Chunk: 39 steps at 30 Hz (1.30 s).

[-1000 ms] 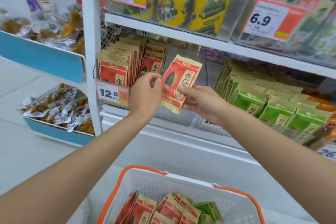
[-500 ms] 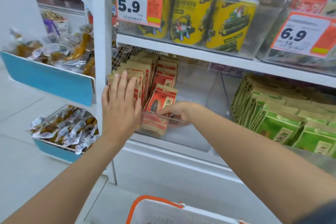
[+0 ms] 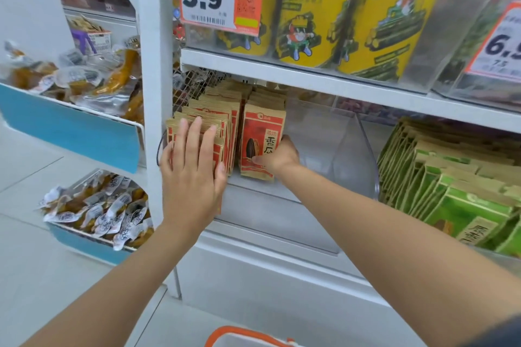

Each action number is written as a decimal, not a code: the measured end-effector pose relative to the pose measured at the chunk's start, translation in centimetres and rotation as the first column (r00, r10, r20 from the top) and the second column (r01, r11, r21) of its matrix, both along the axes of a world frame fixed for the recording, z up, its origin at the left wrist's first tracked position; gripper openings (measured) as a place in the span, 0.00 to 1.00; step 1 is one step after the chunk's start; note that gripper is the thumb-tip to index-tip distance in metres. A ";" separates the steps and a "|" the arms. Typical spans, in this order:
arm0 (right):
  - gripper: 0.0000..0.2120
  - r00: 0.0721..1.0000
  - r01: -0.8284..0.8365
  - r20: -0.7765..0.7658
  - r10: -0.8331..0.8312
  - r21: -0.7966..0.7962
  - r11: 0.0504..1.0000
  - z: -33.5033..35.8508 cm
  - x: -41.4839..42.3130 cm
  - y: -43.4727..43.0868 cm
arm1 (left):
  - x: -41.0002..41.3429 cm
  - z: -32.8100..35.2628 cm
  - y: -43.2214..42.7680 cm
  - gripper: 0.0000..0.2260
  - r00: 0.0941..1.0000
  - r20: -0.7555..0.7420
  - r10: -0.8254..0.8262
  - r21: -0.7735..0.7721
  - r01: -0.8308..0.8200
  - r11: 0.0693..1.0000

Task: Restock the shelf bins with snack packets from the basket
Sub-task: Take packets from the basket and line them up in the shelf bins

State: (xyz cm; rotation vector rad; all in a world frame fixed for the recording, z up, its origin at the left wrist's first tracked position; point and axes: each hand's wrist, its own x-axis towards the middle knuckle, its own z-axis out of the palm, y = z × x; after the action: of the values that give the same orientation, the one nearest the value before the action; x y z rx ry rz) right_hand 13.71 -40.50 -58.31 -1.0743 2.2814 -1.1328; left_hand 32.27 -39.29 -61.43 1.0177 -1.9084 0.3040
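At the left end of the clear shelf bin point(image 3: 349, 149), the left hand point(image 3: 194, 177) lies flat, fingers spread, against a row of red sunflower-seed packets point(image 3: 214, 121); the right hand point(image 3: 277, 156) pinches one upright packet point(image 3: 260, 144) just beside it — the basket point(image 3: 242, 336) rim shows below.

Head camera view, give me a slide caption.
Right hand seats a red packet in the clear bin; left hand steadies the stack.

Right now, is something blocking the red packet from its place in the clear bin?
Nothing visible. The right hand holds the red packet upright already inside the clear bin, at the front of its row. The left hand presses flat on the neighbouring row.
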 end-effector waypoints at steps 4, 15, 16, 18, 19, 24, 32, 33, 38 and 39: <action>0.49 0.998 -0.025 0.053 0.020 0.095 0.995 -0.8 0.7 -0.9 | -0.2 -0.3 -0.3 0.24 1.000 -0.005 -0.003 -0.012 0.003 1.000; 0.25 0.968 -0.248 0.095 0.232 0.243 0.938 -0.7 0.7 0.7 | -0.1 -0.3 -0.2 0.24 1.000 0.007 -0.024 0.016 0.024 1.000; 0.25 0.965 -0.262 0.088 0.248 0.291 0.920 -0.2 0.8 1.2 | -0.1 -0.3 -0.2 0.24 1.000 0.013 -0.025 0.023 0.025 0.999; 0.25 0.964 -0.267 0.101 0.248 0.365 0.892 0.6 0.8 2.2 | 0.0 -0.3 -0.1 0.25 0.999 0.024 -0.030 0.037 0.029 0.999; 0.23 0.962 -0.273 0.109 0.251 0.385 0.882 1.1 0.8 2.9 | 0.1 -0.2 0.0 0.25 0.999 0.028 -0.033 0.043 0.032 0.999; 0.11 0.974 -0.226 0.077 0.213 0.350 0.909 3.0 0.7 6.1 | 0.6 0.8 1.0 0.26 0.995 0.098 -0.035 0.117 0.024 0.993; 0.12 0.965 -0.197 -0.218 0.148 -0.221 0.955 4.7 1.8 14.5 | 0.9 4.1 7.9 0.20 0.988 -0.017 -0.154 0.117 0.155 0.981; 0.11 0.962 -0.211 -0.219 0.161 -0.229 0.950 4.5 2.0 15.9 | 0.4 4.2 9.3 0.17 0.978 -0.045 -0.204 0.135 0.208 0.969; 0.09 0.952 -0.270 -0.191 0.241 -0.142 0.952 -0.3 1.3 23.6 | -1.2 1.4 15.3 0.12 0.918 -0.054 -0.393 0.517 0.362 0.775; 0.09 0.952 -0.272 -0.175 0.250 -0.118 0.955 -1.5 1.0 25.3 | -1.4 0.6 16.0 0.10 0.914 -0.060 -0.400 0.601 0.353 0.717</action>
State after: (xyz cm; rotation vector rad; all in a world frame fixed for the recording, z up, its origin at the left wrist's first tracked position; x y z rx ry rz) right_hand 14.67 -15.17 -59.83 -1.5220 2.1149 -1.1479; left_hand 30.89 -23.34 -60.88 0.9760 -2.2877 -0.5583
